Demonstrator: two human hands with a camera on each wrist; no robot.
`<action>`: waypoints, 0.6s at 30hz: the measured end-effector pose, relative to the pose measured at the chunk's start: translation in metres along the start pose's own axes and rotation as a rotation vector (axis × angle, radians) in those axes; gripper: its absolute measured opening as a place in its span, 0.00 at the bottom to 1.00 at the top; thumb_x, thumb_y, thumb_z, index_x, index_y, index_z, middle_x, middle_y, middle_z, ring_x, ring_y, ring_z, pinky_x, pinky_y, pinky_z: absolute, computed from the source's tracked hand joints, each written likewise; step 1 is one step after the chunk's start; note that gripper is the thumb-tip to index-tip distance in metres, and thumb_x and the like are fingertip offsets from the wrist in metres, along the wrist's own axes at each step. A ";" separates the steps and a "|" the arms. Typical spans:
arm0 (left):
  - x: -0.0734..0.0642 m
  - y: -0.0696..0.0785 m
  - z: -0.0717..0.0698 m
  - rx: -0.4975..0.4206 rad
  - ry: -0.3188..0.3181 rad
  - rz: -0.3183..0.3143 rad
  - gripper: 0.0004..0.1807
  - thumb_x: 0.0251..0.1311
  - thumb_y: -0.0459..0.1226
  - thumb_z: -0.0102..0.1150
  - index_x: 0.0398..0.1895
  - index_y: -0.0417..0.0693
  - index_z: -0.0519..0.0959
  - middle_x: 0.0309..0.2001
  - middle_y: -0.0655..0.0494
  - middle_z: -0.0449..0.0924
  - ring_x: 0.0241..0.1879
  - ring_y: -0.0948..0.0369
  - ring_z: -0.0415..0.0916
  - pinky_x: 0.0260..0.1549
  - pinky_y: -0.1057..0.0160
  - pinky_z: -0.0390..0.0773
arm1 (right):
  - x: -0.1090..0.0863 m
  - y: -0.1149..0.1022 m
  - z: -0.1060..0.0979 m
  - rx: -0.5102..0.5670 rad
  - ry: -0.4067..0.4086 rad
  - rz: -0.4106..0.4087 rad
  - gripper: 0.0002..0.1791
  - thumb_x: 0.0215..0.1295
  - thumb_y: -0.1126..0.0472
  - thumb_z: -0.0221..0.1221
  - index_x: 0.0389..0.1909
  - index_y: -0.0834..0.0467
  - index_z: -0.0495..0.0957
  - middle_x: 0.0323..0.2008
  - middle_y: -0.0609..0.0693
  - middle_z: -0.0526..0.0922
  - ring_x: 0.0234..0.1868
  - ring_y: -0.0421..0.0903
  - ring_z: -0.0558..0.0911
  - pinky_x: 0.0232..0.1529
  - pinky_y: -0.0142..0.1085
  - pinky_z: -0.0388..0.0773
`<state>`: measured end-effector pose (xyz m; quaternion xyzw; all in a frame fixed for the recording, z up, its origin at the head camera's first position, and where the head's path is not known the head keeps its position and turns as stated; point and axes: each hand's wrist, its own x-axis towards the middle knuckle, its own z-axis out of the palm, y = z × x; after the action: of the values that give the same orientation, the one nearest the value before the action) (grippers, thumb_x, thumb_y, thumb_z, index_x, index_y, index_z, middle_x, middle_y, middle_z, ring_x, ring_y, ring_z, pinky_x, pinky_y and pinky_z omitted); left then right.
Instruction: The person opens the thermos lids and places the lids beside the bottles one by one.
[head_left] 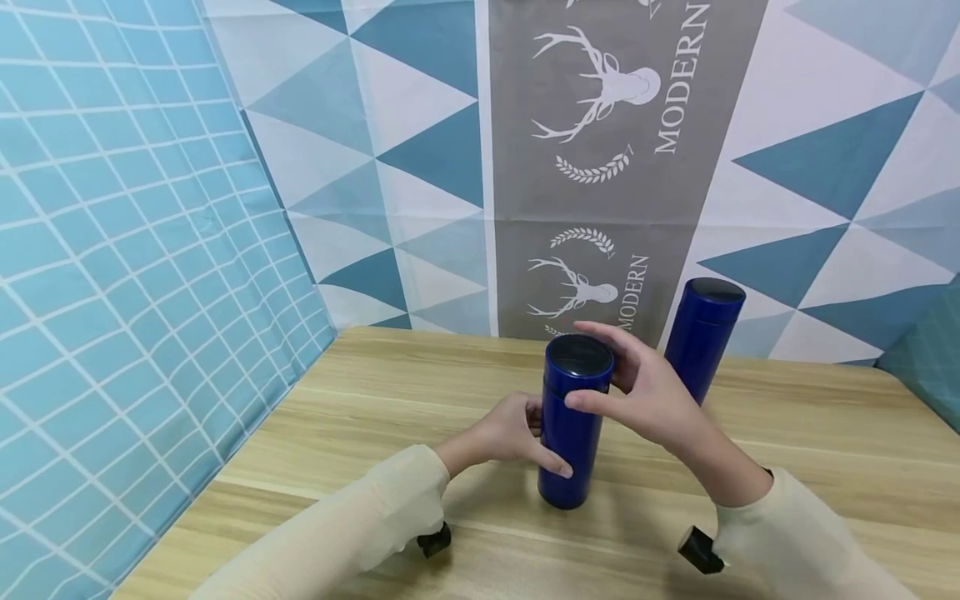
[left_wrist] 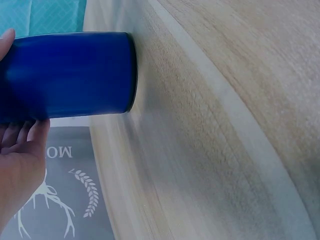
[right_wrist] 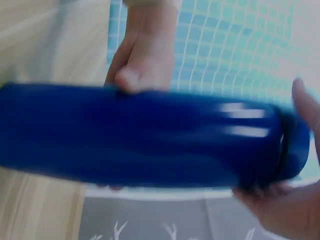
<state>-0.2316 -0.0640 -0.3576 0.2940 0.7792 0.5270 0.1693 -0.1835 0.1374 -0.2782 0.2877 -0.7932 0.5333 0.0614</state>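
A blue thermos flask [head_left: 581, 433] with a black-topped lid [head_left: 579, 354] stands nearly upright in front of me. My left hand [head_left: 517, 429] grips its body from the left, thumb across the front and fingers partly hidden behind. Around the lid, my right hand [head_left: 648, 392] holds from the right with the thumb in front and fingers at the back. In the left wrist view the base of the thermos flask [left_wrist: 75, 75] is close to the table; whether it touches, I cannot tell. The right wrist view shows both hands on it, somewhat blurred.
A second blue thermos flask [head_left: 701, 342] stands behind my right hand, its lower part hidden. The wooden table [head_left: 397, 375] meets a patterned cloth backdrop [head_left: 420, 208] at the back. A blue checked cloth [head_left: 112, 250] hangs along the left side.
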 end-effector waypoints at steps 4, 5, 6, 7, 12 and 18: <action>0.001 0.001 -0.002 0.014 0.005 -0.001 0.29 0.36 0.26 0.76 0.48 0.36 0.79 0.46 0.42 0.85 0.42 0.65 0.84 0.47 0.70 0.82 | -0.002 -0.011 0.006 -0.093 0.099 0.084 0.34 0.59 0.55 0.67 0.66 0.52 0.67 0.58 0.57 0.79 0.55 0.53 0.82 0.54 0.27 0.78; 0.001 0.002 -0.003 0.019 0.005 -0.001 0.29 0.36 0.27 0.76 0.49 0.37 0.79 0.46 0.43 0.85 0.43 0.64 0.84 0.47 0.70 0.82 | -0.001 -0.013 0.006 -0.107 0.109 0.088 0.33 0.59 0.55 0.67 0.65 0.52 0.68 0.58 0.56 0.80 0.54 0.52 0.82 0.54 0.28 0.79; 0.002 0.002 -0.004 0.022 0.005 -0.002 0.29 0.37 0.27 0.76 0.49 0.37 0.79 0.46 0.43 0.85 0.43 0.64 0.84 0.47 0.70 0.82 | 0.000 -0.014 0.005 -0.115 0.113 0.087 0.33 0.59 0.55 0.66 0.65 0.52 0.69 0.57 0.56 0.80 0.54 0.52 0.83 0.53 0.28 0.79; 0.002 0.003 -0.005 0.021 0.004 -0.002 0.30 0.37 0.27 0.76 0.49 0.37 0.78 0.47 0.43 0.85 0.44 0.63 0.84 0.47 0.70 0.82 | 0.001 -0.014 0.005 -0.120 0.111 0.082 0.32 0.59 0.55 0.67 0.65 0.53 0.69 0.57 0.56 0.80 0.53 0.52 0.83 0.53 0.28 0.79; 0.001 0.003 -0.005 0.009 -0.016 -0.002 0.30 0.37 0.26 0.76 0.50 0.35 0.78 0.48 0.41 0.84 0.45 0.64 0.84 0.48 0.70 0.81 | 0.003 -0.009 -0.001 -0.113 0.053 0.041 0.30 0.59 0.58 0.66 0.63 0.55 0.70 0.55 0.58 0.81 0.53 0.54 0.83 0.52 0.23 0.78; 0.001 0.001 -0.002 -0.006 -0.017 0.000 0.30 0.37 0.25 0.75 0.50 0.34 0.78 0.47 0.40 0.84 0.44 0.65 0.84 0.48 0.70 0.81 | 0.004 -0.004 -0.006 -0.094 -0.008 0.004 0.28 0.60 0.59 0.65 0.62 0.55 0.71 0.55 0.58 0.81 0.52 0.51 0.83 0.51 0.23 0.78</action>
<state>-0.2332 -0.0645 -0.3556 0.2980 0.7762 0.5268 0.1764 -0.1859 0.1407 -0.2709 0.2850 -0.8181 0.4946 0.0704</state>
